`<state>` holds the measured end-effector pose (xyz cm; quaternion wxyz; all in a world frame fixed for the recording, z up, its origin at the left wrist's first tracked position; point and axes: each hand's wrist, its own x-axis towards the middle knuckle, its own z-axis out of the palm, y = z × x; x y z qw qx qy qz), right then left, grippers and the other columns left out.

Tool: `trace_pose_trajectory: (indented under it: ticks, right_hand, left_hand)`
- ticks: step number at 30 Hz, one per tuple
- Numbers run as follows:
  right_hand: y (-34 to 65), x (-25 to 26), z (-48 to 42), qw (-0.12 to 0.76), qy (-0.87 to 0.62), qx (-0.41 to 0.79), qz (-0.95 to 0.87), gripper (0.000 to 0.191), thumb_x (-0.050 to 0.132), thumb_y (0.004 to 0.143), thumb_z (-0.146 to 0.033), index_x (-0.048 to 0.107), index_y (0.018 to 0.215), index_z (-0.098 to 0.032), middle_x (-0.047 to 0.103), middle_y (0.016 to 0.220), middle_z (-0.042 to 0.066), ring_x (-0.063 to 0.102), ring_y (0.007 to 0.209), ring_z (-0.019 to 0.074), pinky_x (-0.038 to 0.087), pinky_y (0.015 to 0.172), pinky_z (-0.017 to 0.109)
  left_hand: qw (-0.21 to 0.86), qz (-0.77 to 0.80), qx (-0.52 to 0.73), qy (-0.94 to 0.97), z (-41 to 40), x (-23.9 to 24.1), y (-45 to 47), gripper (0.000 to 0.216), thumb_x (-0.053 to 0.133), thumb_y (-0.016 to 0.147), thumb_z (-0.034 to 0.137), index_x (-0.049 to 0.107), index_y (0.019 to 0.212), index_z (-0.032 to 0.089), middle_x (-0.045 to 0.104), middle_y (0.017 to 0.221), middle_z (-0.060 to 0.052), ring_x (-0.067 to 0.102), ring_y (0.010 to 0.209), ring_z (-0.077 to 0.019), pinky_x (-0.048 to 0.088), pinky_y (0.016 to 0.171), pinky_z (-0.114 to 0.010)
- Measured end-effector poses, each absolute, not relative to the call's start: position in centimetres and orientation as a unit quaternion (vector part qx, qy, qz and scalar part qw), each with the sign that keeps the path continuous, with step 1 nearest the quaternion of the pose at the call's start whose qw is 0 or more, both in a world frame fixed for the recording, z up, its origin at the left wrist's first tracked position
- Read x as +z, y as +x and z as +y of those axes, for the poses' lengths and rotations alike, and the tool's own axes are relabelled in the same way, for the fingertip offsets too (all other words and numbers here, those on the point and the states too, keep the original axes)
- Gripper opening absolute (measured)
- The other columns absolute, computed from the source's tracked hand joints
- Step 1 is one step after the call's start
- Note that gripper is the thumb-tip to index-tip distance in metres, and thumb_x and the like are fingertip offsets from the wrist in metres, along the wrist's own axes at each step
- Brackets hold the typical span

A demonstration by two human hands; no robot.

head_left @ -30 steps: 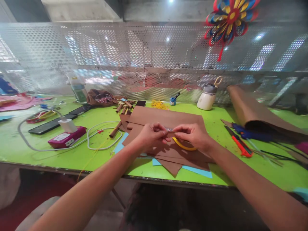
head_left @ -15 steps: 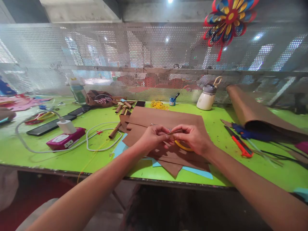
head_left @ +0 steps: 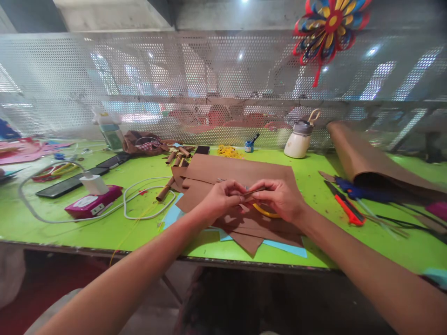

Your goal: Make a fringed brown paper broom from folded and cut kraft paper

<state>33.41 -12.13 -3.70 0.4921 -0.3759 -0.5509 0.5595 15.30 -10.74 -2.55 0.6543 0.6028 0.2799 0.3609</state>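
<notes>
My left hand (head_left: 221, 197) and my right hand (head_left: 279, 197) meet over a stack of brown paper sheets (head_left: 240, 174) on the green table (head_left: 139, 218). Both pinch a small narrow brown paper strip (head_left: 252, 190) between their fingertips, just above the sheets. A yellow loop (head_left: 267, 212), which looks like scissor handles, shows under my right hand. Light blue paper (head_left: 284, 248) sticks out beneath the brown sheets.
Left: a pink box with a white charger and cable (head_left: 93, 197), phones (head_left: 66, 184), small rolled brown tubes (head_left: 178, 158). Right: an orange cutter (head_left: 345, 209), a blue tool (head_left: 359, 191), a large brown paper roll (head_left: 370, 163). Behind: a white bottle (head_left: 298, 139), a small ink pot (head_left: 249, 146), a perforated metal screen with a paper pinwheel (head_left: 328, 23).
Both hands have stayed together over the brown sheets, and the fingers have turned the small strip slightly. The view has shifted a little to the left.
</notes>
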Motion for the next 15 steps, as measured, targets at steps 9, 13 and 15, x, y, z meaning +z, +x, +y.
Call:
trace_pose_trajectory:
  ticks: [9, 13, 15]
  right_hand:
    - [33.03, -3.53, -12.66, 0.467, -0.415, 0.498, -0.602, 0.017, 0.063, 0.064, -0.019, 0.068, 0.08, -0.015, 0.064, 0.064, 0.001, 0.054, 0.056, 0.0115, 0.04, 0.053, 0.024]
    - [33.02, -3.35, -12.83, 0.458, -0.426, 0.465, -0.627, 0.02, 0.062, 0.065, -0.018, 0.068, 0.083, -0.015, 0.064, 0.067, 0.001, 0.054, 0.057, 0.0107, 0.04, 0.054, 0.023]
    - [33.08, -3.25, -12.9, 0.449, -0.426, 0.459, -0.638, 0.022, 0.062, 0.065, -0.018, 0.067, 0.087, -0.016, 0.065, 0.069, 0.001, 0.056, 0.061, 0.012, 0.042, 0.057, 0.024]
  left_hand:
    - [0.694, 0.276, 0.304, 0.591, -10.06, -3.01, 15.15, 0.031, 0.068, 0.07, 0.035, 0.052, 0.08, 0.01, 0.067, 0.072, -0.01, 0.064, 0.062, -0.0167, 0.049, 0.051, -0.025]
    - [0.711, 0.268, 0.282, 0.586, -10.01, -2.89, 14.81, 0.026, 0.066, 0.074, 0.031, 0.054, 0.082, 0.01, 0.067, 0.075, -0.01, 0.063, 0.061, -0.0136, 0.046, 0.051, -0.021]
    - [0.715, 0.262, 0.271, 0.589, -10.07, -2.8, 14.69, 0.025, 0.064, 0.075, 0.031, 0.054, 0.085, 0.009, 0.067, 0.076, -0.011, 0.063, 0.062, -0.0137, 0.047, 0.053, -0.022]
